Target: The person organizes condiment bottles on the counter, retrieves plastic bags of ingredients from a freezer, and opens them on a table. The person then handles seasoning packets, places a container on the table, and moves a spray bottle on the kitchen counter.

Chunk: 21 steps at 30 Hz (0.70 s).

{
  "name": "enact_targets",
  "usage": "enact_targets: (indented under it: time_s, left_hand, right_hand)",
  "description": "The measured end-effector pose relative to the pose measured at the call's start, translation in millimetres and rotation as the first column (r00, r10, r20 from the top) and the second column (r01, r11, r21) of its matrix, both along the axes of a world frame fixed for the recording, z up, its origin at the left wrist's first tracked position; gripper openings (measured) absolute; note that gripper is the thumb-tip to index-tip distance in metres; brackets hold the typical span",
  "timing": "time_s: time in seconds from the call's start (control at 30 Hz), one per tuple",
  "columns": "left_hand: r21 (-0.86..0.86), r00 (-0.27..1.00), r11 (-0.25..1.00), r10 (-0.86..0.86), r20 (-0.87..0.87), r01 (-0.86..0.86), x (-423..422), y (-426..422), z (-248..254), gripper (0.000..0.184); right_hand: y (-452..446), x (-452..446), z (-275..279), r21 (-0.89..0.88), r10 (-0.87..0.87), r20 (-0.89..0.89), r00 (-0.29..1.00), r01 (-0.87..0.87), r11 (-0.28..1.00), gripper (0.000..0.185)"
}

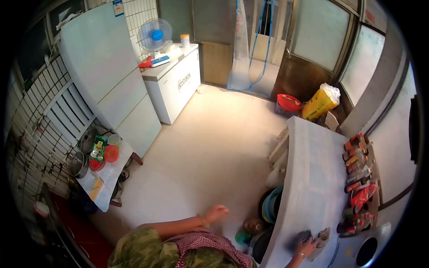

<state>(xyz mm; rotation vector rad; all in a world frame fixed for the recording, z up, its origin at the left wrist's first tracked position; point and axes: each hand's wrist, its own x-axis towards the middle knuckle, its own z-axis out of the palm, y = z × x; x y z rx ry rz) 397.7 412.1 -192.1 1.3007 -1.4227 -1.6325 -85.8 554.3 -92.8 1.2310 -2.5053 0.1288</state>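
Pale floor (196, 143) stretches before a tall fridge (98, 67), white chest freezer (174, 91) and frosted-glass door (313, 49)

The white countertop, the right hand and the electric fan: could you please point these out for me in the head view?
White countertop (316, 178): head view, on the bare middle of its surface.
Right hand (307, 247): head view, on the back of the hand.
Electric fan (157, 35): head view, on its blue hub.

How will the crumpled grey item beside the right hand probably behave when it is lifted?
The crumpled grey item may be floppy, since its outline looks irregular. It is probably light, as it looks little larger than the right hand.
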Motion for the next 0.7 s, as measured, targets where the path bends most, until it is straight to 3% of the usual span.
enact_targets:
  time_s: [0.07, 0.1, 0.13, 0.17, 0.2, 0.23, 0.27, 0.3, 0.37, 0.5, 0.57, 0.63, 0.7]
  left_hand:
    - [0.222, 0.960, 0.947, 0.261, -0.104, -0.233, 56, 1, -16, 0.031]
    - [0.090, 0.957, 0.953, 0.290, -0.011, -0.288, 76, 9, 42, 0.032]
    - [0.085, 0.933, 0.929, 0.360, 0.010, -0.360, 91, 10, 67, 0.032]
    - [0.077, 0.903, 0.900, 0.429, 0.031, -0.430, 107, 11, 91, 0.033]
    - [0.197, 0.850, 0.834, 0.527, -0.009, -0.515, 123, 1, 65, 0.033]
    - [0.314, 0.783, 0.752, 0.621, -0.039, -0.580, 133, -12, 51, 0.033]
    - [0.483, 0.696, 0.608, 0.718, 0.005, -0.631, 137, -31, 58, 0.033]
    - [0.473, 0.689, 0.622, 0.724, -0.042, -0.625, 142, -50, 69, 0.033]
    - [0.461, 0.670, 0.642, 0.731, -0.128, -0.613, 150, -84, 85, 0.033]
    - [0.405, 0.759, 0.771, 0.608, -0.234, -0.492, 176, -175, 67, 0.031]
    - [0.341, 0.766, 0.820, 0.561, -0.315, -0.460, 186, -212, 70, 0.029]
    - [0.307, 0.824, 0.855, 0.499, -0.269, -0.418, 198, -244, 62, 0.028]
    - [0.327, 0.831, 0.852, 0.496, -0.252, -0.410, 208, -277, 53, 0.027]
  right_hand:
    - [-4, -34, -61, -0.202, 0.241, 0.095, 0.966, -0.219, 0.955, 0.051]
    - [-25, -37, -89, -0.132, 0.102, 0.468, 0.878, -0.045, 0.990, 0.037]
    - [-35, -94, -200, 0.000, 0.363, 0.263, 0.894, -0.376, 0.926, 0.026]
    - [-60, -76, -210, 0.314, 0.509, 0.242, 0.826, -0.563, 0.764, 0.023]
    - [-87, -34, -189, 0.315, 0.519, 0.240, 0.821, -0.571, 0.758, 0.023]
    - [-124, 31, -145, -0.205, 0.616, 0.699, 0.363, -0.724, 0.659, 0.032]
    - [-164, 123, -55, -0.021, 0.039, 0.995, 0.090, -0.191, 0.981, 0.038]
    - [-184, 136, -93, -0.195, 0.200, 0.979, 0.022, -0.148, 0.970, 0.036]
    - [-239, 143, -167, -0.260, 0.381, 0.910, 0.162, -0.493, 0.830, 0.030]
    - [-339, 196, -151, -0.305, 0.409, 0.909, 0.076, -0.549, 0.778, 0.028]
    - [-391, 240, -85, -0.197, 0.251, 0.966, 0.056, -0.468, 0.862, 0.028]
    - [-440, 225, -135, -0.226, 0.578, 0.795, 0.185, -0.794, 0.565, 0.029]
    - [-477, 240, -134, -0.221, 0.506, 0.849, 0.155, -0.765, 0.605, 0.030]
